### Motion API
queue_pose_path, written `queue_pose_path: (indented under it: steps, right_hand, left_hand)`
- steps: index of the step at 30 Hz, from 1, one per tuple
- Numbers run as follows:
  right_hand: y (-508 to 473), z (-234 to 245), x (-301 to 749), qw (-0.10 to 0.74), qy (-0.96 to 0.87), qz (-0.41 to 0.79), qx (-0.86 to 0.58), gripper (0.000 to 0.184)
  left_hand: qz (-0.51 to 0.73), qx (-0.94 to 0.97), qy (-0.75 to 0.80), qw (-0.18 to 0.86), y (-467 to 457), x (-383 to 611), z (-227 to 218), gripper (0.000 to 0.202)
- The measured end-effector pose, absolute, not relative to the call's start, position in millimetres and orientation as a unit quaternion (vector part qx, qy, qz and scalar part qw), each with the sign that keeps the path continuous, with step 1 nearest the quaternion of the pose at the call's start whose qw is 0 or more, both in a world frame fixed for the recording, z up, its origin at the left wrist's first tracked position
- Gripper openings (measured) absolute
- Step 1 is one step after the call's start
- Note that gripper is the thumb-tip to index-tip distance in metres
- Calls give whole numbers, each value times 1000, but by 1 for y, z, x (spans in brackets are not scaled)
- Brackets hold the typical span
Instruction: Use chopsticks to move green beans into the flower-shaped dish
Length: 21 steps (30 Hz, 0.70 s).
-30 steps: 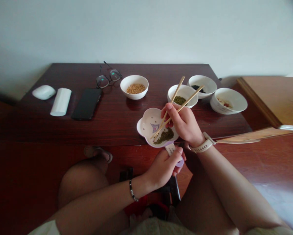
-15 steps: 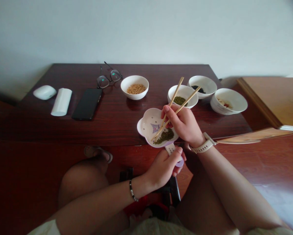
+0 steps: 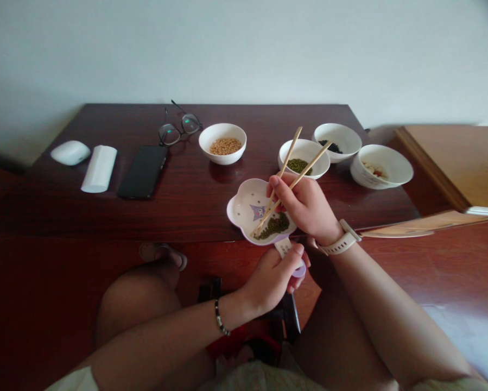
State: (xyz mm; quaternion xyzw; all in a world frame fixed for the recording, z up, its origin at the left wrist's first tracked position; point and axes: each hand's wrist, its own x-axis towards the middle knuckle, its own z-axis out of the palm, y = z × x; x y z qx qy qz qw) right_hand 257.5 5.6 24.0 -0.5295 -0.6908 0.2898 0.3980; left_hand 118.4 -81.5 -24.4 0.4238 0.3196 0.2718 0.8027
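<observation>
A white flower-shaped dish (image 3: 244, 205) with a purple cartoon print sits at the near edge of the dark wooden table (image 3: 195, 190). A pile of green beans (image 3: 274, 225) lies in it. My left hand (image 3: 274, 276) is closed on the dish's purple handle below the table edge. Above the dish's right side, my right hand (image 3: 306, 209) grips a pair of wooden chopsticks (image 3: 293, 169), whose tips rest at the bean pile. A pale watch is on the right wrist.
Behind the dish stand white bowls: tan beans (image 3: 222, 143), green beans (image 3: 304, 158), dark bits (image 3: 336, 142), pale pieces (image 3: 381, 166). Glasses (image 3: 179, 129), a black phone (image 3: 143, 171), a white case (image 3: 99, 168) and a white mouse (image 3: 70, 152) lie left. A lighter wooden surface (image 3: 459, 163) adjoins right.
The chopsticks have tilted slightly and their tips have shifted a little along the bean pile. The left hand has stayed on the handle.
</observation>
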Motion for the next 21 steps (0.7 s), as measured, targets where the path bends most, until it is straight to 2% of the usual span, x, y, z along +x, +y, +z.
queue_pose_path:
  steps: [14,21]
  right_hand:
    - [5,29,255,398,-704,290,-512,61]
    - [8,28,255,389,-717,259,-517,54]
  left_hand:
    - [277,414,318,807,-84,130,-21,43]
    - [286,407,301,813,-83,133,-22,44]
